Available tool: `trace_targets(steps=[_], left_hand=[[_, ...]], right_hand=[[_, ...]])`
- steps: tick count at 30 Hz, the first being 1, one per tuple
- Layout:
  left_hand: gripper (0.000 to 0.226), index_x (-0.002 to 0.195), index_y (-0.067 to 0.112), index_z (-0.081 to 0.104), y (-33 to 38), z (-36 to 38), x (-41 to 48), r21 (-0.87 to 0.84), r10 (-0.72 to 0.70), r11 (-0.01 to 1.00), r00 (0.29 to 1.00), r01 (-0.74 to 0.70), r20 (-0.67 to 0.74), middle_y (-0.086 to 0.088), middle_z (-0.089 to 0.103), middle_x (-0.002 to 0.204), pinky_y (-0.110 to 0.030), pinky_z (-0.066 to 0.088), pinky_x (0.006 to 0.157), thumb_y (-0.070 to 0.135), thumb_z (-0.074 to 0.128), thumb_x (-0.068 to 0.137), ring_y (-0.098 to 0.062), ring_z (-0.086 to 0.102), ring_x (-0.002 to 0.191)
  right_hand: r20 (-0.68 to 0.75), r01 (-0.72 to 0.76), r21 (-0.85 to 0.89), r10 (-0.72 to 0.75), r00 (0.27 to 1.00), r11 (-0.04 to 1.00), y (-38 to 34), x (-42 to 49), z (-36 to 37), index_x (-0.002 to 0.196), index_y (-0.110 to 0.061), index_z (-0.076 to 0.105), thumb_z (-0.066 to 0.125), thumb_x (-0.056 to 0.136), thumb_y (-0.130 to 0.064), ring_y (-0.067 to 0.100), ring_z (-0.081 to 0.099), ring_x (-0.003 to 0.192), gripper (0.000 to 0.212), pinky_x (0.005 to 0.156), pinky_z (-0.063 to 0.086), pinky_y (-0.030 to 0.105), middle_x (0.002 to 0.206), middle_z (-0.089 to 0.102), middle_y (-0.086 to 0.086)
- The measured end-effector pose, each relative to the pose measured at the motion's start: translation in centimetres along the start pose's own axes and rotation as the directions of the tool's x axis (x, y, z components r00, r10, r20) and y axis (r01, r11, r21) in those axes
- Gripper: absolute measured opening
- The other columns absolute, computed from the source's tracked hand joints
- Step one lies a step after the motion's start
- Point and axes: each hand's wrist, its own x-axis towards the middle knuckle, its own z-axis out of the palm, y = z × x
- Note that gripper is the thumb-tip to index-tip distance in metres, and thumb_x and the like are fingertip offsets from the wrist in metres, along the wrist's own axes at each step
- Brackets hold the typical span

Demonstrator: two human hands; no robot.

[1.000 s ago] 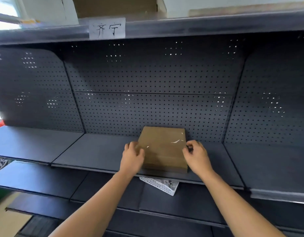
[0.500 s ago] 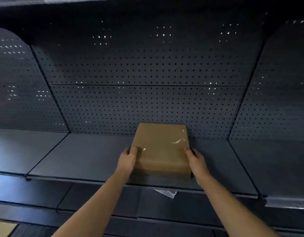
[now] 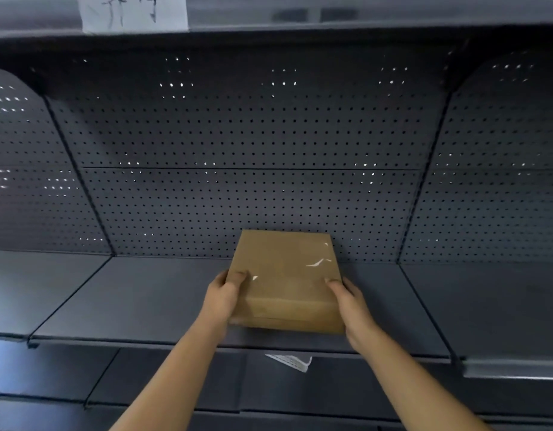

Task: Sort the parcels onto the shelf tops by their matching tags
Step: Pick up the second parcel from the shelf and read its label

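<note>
Two hands are gripping one brown box (image 3: 284, 275) here, one on each side. The left hand (image 3: 220, 298) is clamped on the box's left edge with its fingers curling over the top, and the right hand (image 3: 350, 301) is clamped on the right edge the same way. The box is sitting over the middle shelf (image 3: 150, 300), a bit right of center, with its near edge almost at the shelf's front lip and its far edge close to the pegboard (image 3: 238, 144) behind. It's looking tipped, near end hanging lower, though I can't tell if it's touching the shelf or being held just off it. Its long axis is running near-to-far, roughly square-on to the pegboard. Clear tape is catching light on top. Up on the top rail at the left, a paper tag (image 3: 135, 12) with handwriting is showing, too blurry to read. Below the shelf lip, a white basket (image 3: 292, 362) corner is poking out.
</note>
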Motion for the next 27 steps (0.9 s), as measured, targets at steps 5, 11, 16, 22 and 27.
trace_targets(steps=[5, 11, 16, 22, 27], left_hand=[[0.043, 0.136, 0.028, 0.058, 2.5, -0.1, -3.0, 0.012, -0.055, 0.998, 0.995, 0.054, 0.078, -0.002, 0.071, 0.119, -0.048, 0.054, 0.101, 0.042, 0.067, 0.097, -0.028, 0.066, 0.11], [0.081, 0.155, 0.039, 0.05, 4.2, -1.2, -7.4, -0.044, 0.098, 0.995, 0.93, -0.088, 0.354, 0.012, 0.065, 0.147, -0.038, 0.044, 0.114, 0.073, 0.07, 0.084, -0.011, 0.059, 0.134], [0.105, 0.166, 0.048, 0.016, 5.2, -0.7, -10.6, 0.059, 0.176, 0.965, 0.797, -0.256, 0.578, 0.027, 0.049, 0.159, -0.041, 0.028, 0.129, 0.075, 0.071, 0.082, 0.002, 0.047, 0.145], [0.067, 0.146, 0.029, 0.053, 6.8, 2.5, -14.5, -0.036, 0.43, 0.895, 0.838, -0.444, 0.336, 0.019, 0.078, 0.124, -0.018, 0.056, 0.095, 0.044, 0.079, 0.085, -0.001, 0.072, 0.116], [0.049, 0.121, 0.025, 0.071, 7.9, 3.1, -15.2, -0.092, 0.373, 0.927, 0.921, -0.364, 0.113, 0.009, 0.082, 0.112, -0.028, 0.051, 0.102, 0.059, 0.075, 0.085, -0.004, 0.075, 0.103]], right_hand=[[-0.01, 0.003, 0.021, -0.002, 1.0, 1.0, -2.6, -2.3, -1.9, 0.121, -0.021, 0.074, 0.061, 0.102, -0.034, 0.03, 0.073, 0.108, 0.026, 0.103, 0.058, 0.052, 0.117, 0.079, 0.01], [-0.011, 0.023, 0.14, -0.021, 1.0, 0.99, -6.7, -5.2, -6.6, 0.129, -0.022, 0.071, 0.063, 0.102, -0.031, 0.028, 0.072, 0.106, 0.029, 0.078, 0.057, 0.037, 0.12, 0.076, 0.009], [0.019, 0.035, 0.147, -0.038, 0.999, 0.988, -10.4, -6.3, -9.8, 0.148, -0.033, 0.059, 0.064, 0.102, -0.03, 0.029, 0.068, 0.113, 0.047, 0.075, 0.055, 0.037, 0.13, 0.07, 0.005], [0.128, 0.075, 0.125, -0.091, 0.988, 0.989, -11.8, -8.3, -11.9, 0.133, -0.027, 0.073, 0.069, 0.088, -0.069, 0.024, 0.072, 0.12, 0.062, 0.105, 0.056, 0.047, 0.124, 0.082, 0.003], [0.299, 0.332, 0.024, -0.323, 0.898, 0.943, -11.0, -9.1, -13.6, 0.145, -0.035, 0.061, 0.061, 0.084, -0.082, 0.007, 0.063, 0.133, 0.077, 0.112, 0.045, 0.034, 0.142, 0.071, -0.014]])
